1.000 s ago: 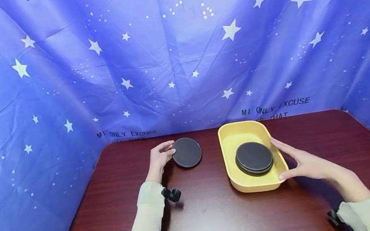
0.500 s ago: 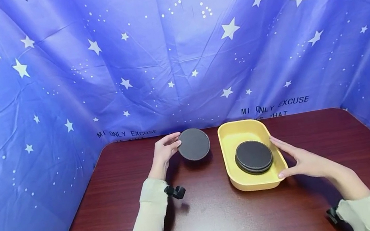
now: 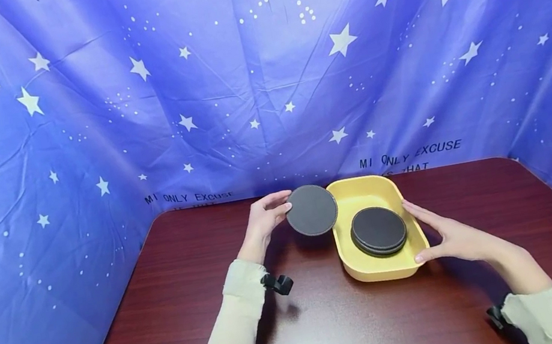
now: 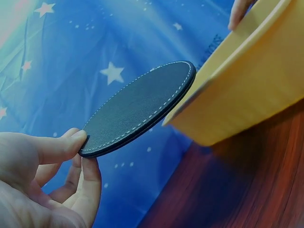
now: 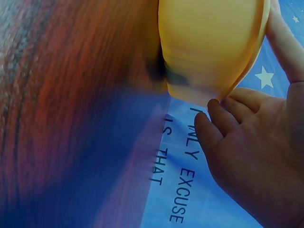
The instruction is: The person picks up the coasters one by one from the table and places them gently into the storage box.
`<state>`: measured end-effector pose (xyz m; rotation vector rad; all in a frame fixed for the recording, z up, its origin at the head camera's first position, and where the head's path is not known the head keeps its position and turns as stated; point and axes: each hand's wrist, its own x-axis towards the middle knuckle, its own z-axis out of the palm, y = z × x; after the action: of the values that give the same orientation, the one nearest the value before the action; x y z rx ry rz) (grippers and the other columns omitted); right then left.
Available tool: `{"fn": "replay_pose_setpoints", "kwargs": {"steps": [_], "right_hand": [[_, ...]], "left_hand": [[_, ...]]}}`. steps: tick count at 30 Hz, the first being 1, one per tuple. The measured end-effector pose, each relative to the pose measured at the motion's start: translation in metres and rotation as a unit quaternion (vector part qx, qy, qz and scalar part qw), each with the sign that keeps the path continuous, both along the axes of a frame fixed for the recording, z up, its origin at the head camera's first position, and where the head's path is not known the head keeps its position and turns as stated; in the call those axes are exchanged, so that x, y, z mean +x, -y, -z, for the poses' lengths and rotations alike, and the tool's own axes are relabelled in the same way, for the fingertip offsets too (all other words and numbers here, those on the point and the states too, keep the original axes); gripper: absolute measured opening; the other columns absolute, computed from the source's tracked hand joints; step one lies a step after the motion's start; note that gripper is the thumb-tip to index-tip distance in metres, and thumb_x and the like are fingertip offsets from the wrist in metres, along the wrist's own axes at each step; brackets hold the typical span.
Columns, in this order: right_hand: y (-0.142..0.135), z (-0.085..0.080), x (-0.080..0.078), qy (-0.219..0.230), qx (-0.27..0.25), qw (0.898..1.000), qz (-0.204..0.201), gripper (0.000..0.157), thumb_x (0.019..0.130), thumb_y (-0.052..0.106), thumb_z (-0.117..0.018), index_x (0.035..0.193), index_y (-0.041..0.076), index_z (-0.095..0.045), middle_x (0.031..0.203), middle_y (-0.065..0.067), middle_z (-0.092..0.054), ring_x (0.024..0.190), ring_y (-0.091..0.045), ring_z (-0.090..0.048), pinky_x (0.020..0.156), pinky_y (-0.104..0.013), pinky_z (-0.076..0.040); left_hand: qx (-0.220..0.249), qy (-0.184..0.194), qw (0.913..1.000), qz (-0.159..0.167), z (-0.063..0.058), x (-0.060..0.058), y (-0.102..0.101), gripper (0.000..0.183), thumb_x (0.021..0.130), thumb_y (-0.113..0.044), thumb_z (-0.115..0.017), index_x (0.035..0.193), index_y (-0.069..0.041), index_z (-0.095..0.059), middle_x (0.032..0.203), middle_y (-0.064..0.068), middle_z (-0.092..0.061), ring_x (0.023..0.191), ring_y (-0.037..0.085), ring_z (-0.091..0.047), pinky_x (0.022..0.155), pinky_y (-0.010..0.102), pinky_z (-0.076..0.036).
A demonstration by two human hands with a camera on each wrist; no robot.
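My left hand (image 3: 264, 222) pinches a round black coaster (image 3: 311, 210) with pale edge stitching by its left edge, thumb on top. In the left wrist view the coaster (image 4: 142, 107) is tilted, its far edge overlapping the rim of a yellow tub (image 4: 256, 90). Inside the tub (image 3: 381, 274), seen from the head, lies a short stack of similar coasters (image 3: 378, 228). My right hand (image 3: 454, 236) rests at the tub's right side, thumb and fingers spread along the rim. From the right wrist, the right hand's fingers (image 5: 221, 116) meet the tub's edge, slightly bent.
A dark red wooden table (image 3: 358, 335) carries the tub, which stands right of centre near the back edge. Behind and at both sides hangs a blue curtain (image 3: 249, 79) with white stars and lettering.
My left hand has lifted the coaster off the table and carried it to the right, up to the tub's left rim. The right hand and the tub have stayed in place.
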<state>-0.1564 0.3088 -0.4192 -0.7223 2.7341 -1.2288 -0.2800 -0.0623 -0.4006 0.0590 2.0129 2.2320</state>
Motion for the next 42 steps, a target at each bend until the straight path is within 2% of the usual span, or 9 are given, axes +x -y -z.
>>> {"fn": "replay_pose_setpoints", "kwargs": {"steps": [8,17,21,25,27,30,35,39,42], "right_hand": [[0.001,0.001,-0.001,0.010,0.007,1.000,0.007,0.104,0.078,0.022,-0.084,0.158,0.000,-0.019,0.162,-0.029,-0.019,0.131,0.028,-0.009,0.098,0.009,-0.011],[0.001,0.002,-0.004,0.009,0.002,1.000,0.007,0.105,0.078,0.021,-0.084,0.158,0.002,-0.019,0.163,-0.027,-0.018,0.131,0.027,-0.010,0.098,0.008,-0.012],[0.001,0.004,-0.004,0.011,0.001,1.000,0.007,0.105,0.078,0.021,-0.084,0.158,0.002,-0.019,0.163,-0.027,-0.018,0.131,0.028,-0.010,0.098,0.008,-0.012],[0.003,0.005,-0.004,0.016,-0.004,1.000,0.005,0.105,0.078,0.022,-0.084,0.158,0.001,-0.018,0.163,-0.027,-0.018,0.131,0.028,-0.010,0.098,0.008,-0.012],[0.003,0.005,-0.005,0.016,-0.005,1.000,0.005,0.105,0.078,0.021,-0.084,0.158,0.001,-0.019,0.163,-0.028,-0.018,0.131,0.028,-0.010,0.098,0.008,-0.012],[0.003,0.006,-0.005,0.014,-0.005,1.000,0.004,0.105,0.078,0.021,-0.084,0.158,0.001,-0.019,0.162,-0.028,-0.019,0.131,0.028,-0.010,0.098,0.008,-0.012],[0.002,0.007,-0.007,0.012,-0.002,1.000,0.002,0.105,0.078,0.021,-0.084,0.158,0.001,-0.019,0.163,-0.028,-0.018,0.131,0.028,-0.010,0.098,0.008,-0.012],[0.002,0.006,-0.009,0.010,0.002,1.000,0.002,0.105,0.078,0.022,-0.084,0.157,-0.001,-0.019,0.162,-0.029,-0.018,0.131,0.028,-0.010,0.098,0.009,-0.012],[0.001,0.000,-0.011,0.004,0.018,1.000,-0.001,0.106,0.078,0.024,-0.084,0.156,-0.004,-0.019,0.161,-0.030,-0.019,0.130,0.029,-0.009,0.098,0.009,-0.011]], "left_hand": [[-0.010,-0.002,0.9994,0.033,0.001,0.000,-0.026,0.037,0.087,0.008,-0.069,0.123,0.006,-0.066,0.103,0.008,-0.074,0.078,0.002,-0.064,0.071,0.018,-0.056],[-0.104,-0.031,0.9907,0.082,-0.002,0.000,-0.064,0.033,0.084,0.007,-0.072,0.117,0.002,-0.072,0.115,0.022,-0.072,0.085,0.008,-0.066,0.078,0.027,-0.061],[-0.181,-0.056,0.9775,0.092,-0.002,-0.001,-0.080,0.028,0.083,0.004,-0.074,0.110,-0.002,-0.076,0.107,0.018,-0.075,0.079,0.008,-0.065,0.075,0.026,-0.061],[-0.281,-0.072,0.9532,0.087,-0.001,-0.002,-0.093,0.022,0.082,-0.003,-0.078,0.103,-0.011,-0.080,0.098,0.008,-0.078,0.074,0.007,-0.066,0.067,0.020,-0.057],[-0.314,-0.073,0.9426,0.088,-0.001,-0.002,-0.097,0.021,0.082,-0.005,-0.078,0.102,-0.013,-0.080,0.097,0.005,-0.079,0.075,0.007,-0.068,0.065,0.017,-0.056],[-0.334,-0.066,0.9357,0.094,-0.001,0.001,-0.103,0.022,0.083,-0.002,-0.077,0.103,-0.011,-0.079,0.097,0.004,-0.078,0.078,0.009,-0.070,0.065,0.016,-0.056],[-0.325,-0.072,0.9297,0.158,-0.005,0.005,-0.105,0.030,0.088,0.002,-0.068,0.117,-0.002,-0.072,0.115,0.011,-0.074,0.099,0.020,-0.071,0.080,0.021,-0.057],[-0.276,-0.064,0.9263,0.248,-0.011,0.004,-0.100,0.038,0.095,0.000,-0.057,0.134,0.000,-0.060,0.139,0.017,-0.060,0.126,0.027,-0.058,0.102,0.030,-0.050],[-0.225,-0.055,0.9284,0.290,-0.018,0.002,-0.090,0.043,0.099,-0.004,-0.054,0.142,-0.002,-0.052,0.151,0.018,-0.049,0.139,0.031,-0.047,0.113,0.040,-0.043]]}}
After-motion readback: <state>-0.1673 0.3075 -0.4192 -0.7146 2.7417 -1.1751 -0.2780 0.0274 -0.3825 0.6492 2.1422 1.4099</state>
